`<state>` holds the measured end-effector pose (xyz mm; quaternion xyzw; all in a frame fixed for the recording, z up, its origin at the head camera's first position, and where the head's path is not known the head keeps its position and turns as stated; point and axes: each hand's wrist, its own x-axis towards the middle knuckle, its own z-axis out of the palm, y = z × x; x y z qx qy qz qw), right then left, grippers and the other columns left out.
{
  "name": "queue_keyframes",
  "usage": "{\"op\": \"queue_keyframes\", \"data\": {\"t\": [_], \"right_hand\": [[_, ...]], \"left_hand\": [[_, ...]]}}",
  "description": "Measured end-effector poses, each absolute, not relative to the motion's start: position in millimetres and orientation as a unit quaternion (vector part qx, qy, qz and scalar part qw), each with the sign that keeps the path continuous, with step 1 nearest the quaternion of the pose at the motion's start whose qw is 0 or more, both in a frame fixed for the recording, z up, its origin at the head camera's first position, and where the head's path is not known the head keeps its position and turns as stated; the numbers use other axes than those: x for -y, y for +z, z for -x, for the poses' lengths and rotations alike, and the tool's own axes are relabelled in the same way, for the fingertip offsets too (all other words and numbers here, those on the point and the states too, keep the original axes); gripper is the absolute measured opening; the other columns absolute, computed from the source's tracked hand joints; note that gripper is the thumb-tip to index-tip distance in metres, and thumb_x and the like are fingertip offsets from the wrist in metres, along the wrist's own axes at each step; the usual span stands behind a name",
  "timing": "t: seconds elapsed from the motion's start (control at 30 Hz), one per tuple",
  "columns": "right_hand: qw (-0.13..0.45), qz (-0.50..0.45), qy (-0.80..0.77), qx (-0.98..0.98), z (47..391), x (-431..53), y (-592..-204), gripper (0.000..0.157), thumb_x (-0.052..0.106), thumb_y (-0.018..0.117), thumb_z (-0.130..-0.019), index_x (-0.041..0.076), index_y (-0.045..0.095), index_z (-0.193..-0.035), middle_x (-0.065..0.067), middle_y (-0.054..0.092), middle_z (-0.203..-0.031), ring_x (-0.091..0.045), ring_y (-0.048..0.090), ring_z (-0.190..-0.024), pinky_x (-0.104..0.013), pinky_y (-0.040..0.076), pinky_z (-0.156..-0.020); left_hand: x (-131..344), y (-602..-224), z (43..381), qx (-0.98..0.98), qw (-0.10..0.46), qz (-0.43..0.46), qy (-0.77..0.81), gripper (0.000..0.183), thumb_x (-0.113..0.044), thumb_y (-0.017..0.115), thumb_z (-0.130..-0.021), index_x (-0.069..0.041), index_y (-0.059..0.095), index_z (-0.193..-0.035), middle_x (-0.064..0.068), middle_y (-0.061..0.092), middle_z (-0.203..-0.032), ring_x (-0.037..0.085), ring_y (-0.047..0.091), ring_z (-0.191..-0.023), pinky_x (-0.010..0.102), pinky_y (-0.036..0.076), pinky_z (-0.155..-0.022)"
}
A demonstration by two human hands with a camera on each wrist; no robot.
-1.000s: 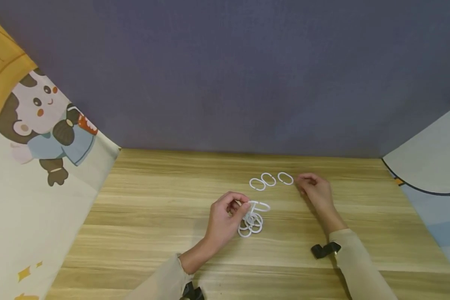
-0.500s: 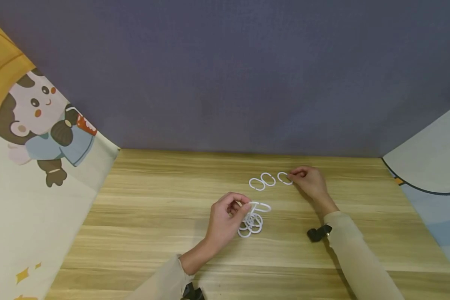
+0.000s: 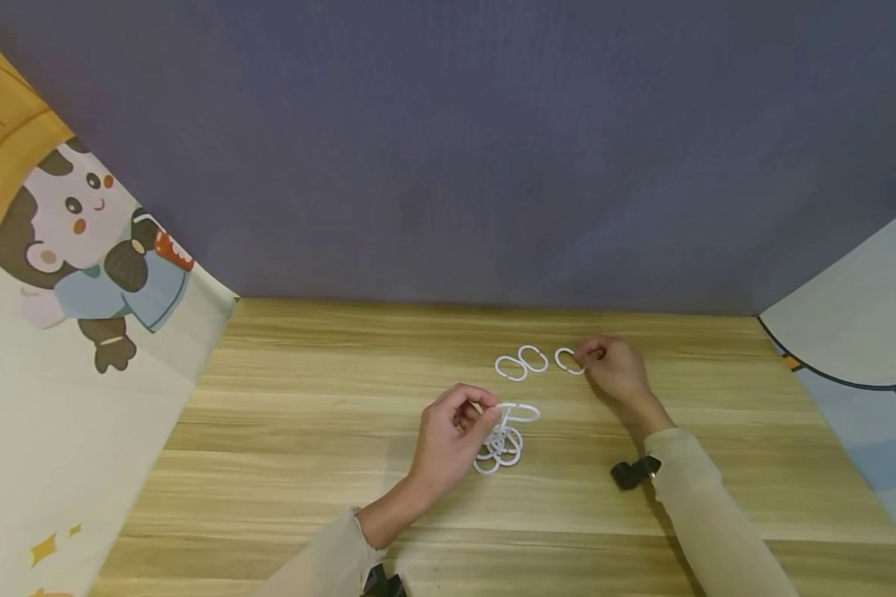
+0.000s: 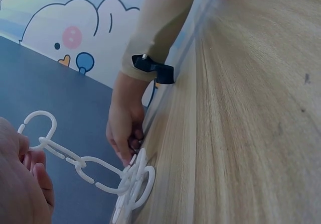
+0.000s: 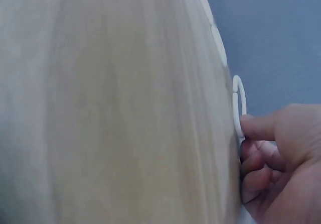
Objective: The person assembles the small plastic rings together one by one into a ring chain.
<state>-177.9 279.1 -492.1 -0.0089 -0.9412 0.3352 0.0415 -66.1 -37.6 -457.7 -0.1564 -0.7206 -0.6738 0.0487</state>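
My left hand pinches the end link of a chain of white oval plastic links between thumb and forefinger. In the left wrist view the upper links hang at a slant. The lower ones lie bunched in a small heap on the table. Farther back and to the right, my right hand pinches the right end of a loose white oval link. That link stands slightly tilted, close over the wood, in the right wrist view; each link has a small gap in its side.
Two more white links lie left of the right hand: a nearer link and a farther link, their edges meeting. The wooden table ends at a dark grey panel. Cartoon-printed walls stand on both sides.
My right hand has moved left onto the rightmost loose link and now pinches its end; that link has shifted slightly. The left hand stays in place with its chain.
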Motion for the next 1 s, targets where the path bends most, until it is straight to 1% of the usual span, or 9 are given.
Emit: {"op": "queue_keyframes", "data": {"t": [0.1,0.23,0.37,0.43,0.5,0.57,0.73,0.83,1.0], "right_hand": [[0.036,0.013,0.345,0.938,175.2,-277.2,-490.0,0.019,0.018,0.075,-0.105,-0.002,0.077,-0.104,-0.009,0.073,-0.089,-0.018,0.06,-0.078,-0.032,0.046,-0.073],[0.047,0.015,0.384,0.922,166.8,-274.0,-485.6,0.018,0.013,0.076,-0.106,-0.006,0.075,-0.105,-0.014,0.074,-0.093,-0.017,0.062,-0.083,-0.027,0.048,-0.075],[0.06,0.029,0.443,0.894,155.4,-270.9,-479.4,0.019,0.012,0.077,-0.105,-0.007,0.075,-0.107,-0.014,0.075,-0.093,-0.011,0.063,-0.081,-0.02,0.05,-0.07],[0.06,0.042,0.478,0.876,150.4,-269.2,-475.9,0.02,0.011,0.076,-0.106,-0.008,0.074,-0.111,-0.015,0.074,-0.095,-0.009,0.064,-0.08,-0.018,0.053,-0.069],[0.061,0.049,0.5,0.863,146.2,-268.0,-472.1,0.023,0.011,0.076,-0.107,-0.009,0.073,-0.116,-0.013,0.074,-0.097,-0.007,0.066,-0.079,-0.019,0.056,-0.068],[0.061,0.055,0.521,0.85,141.5,-266.4,-467.4,0.026,0.011,0.074,-0.108,-0.011,0.073,-0.122,-0.012,0.073,-0.097,-0.008,0.066,-0.079,-0.019,0.057,-0.067],[0.063,0.065,0.55,0.83,127.9,-262.8,-455.0,0.032,0.013,0.073,-0.109,-0.011,0.073,-0.131,0.004,0.07,-0.087,-0.007,0.062,-0.074,-0.02,0.054,-0.062],[0.066,0.074,0.576,0.812,119.7,-258.3,-446.9,0.033,0.014,0.074,-0.108,-0.011,0.073,-0.13,0.012,0.07,-0.086,-0.005,0.062,-0.074,-0.02,0.055,-0.063],[0.058,0.07,0.613,0.785,103.8,-246.9,-431.4,0.02,0.011,0.075,-0.107,-0.005,0.077,-0.118,0.012,0.075,-0.087,-0.006,0.066,-0.073,-0.023,0.059,-0.067]], "left_hand": [[38.4,-458.0,66.5,0.721,0.049,0.157,-0.674,0.006,-0.001,0.079,-0.1,0.0,0.077,-0.106,0.009,0.073,-0.097,0.008,0.061,-0.079,0.017,0.051,-0.07],[38.8,-460.5,67.3,0.722,0.051,0.157,-0.672,0.006,-0.001,0.079,-0.1,0.0,0.077,-0.106,0.008,0.073,-0.097,0.008,0.061,-0.079,0.017,0.051,-0.07],[38.9,-461.7,67.9,0.722,0.049,0.155,-0.672,0.006,-0.001,0.079,-0.1,0.0,0.077,-0.106,0.008,0.073,-0.097,0.008,0.061,-0.079,0.017,0.051,-0.07],[38.8,-461.7,68.0,0.722,0.048,0.154,-0.673,0.006,-0.001,0.079,-0.1,0.0,0.077,-0.106,0.008,0.073,-0.097,0.008,0.061,-0.079,0.017,0.051,-0.07],[38.7,-462.2,68.4,0.722,0.048,0.152,-0.673,0.006,-0.001,0.079,-0.1,0.0,0.077,-0.105,0.008,0.073,-0.097,0.007,0.061,-0.079,0.017,0.051,-0.07],[38.7,-462.6,68.3,0.723,0.05,0.152,-0.672,0.006,0.0,0.079,-0.099,0.0,0.077,-0.105,0.009,0.073,-0.097,0.007,0.061,-0.078,0.017,0.051,-0.07],[38.6,-462.9,67.5,0.724,0.053,0.154,-0.67,0.006,0.0,0.079,-0.099,0.002,0.076,-0.105,0.009,0.074,-0.097,0.006,0.061,-0.078,0.017,0.051,-0.069],[38.6,-463.2,67.4,0.725,0.053,0.157,-0.669,0.006,0.0,0.079,-0.099,0.002,0.076,-0.105,0.01,0.074,-0.098,0.006,0.061,-0.078,0.017,0.051,-0.069],[38.9,-463.3,66.9,0.725,0.05,0.162,-0.668,0.007,0.0,0.079,-0.1,0.002,0.076,-0.106,0.009,0.074,-0.099,0.007,0.061,-0.079,0.017,0.051,-0.07]]}}
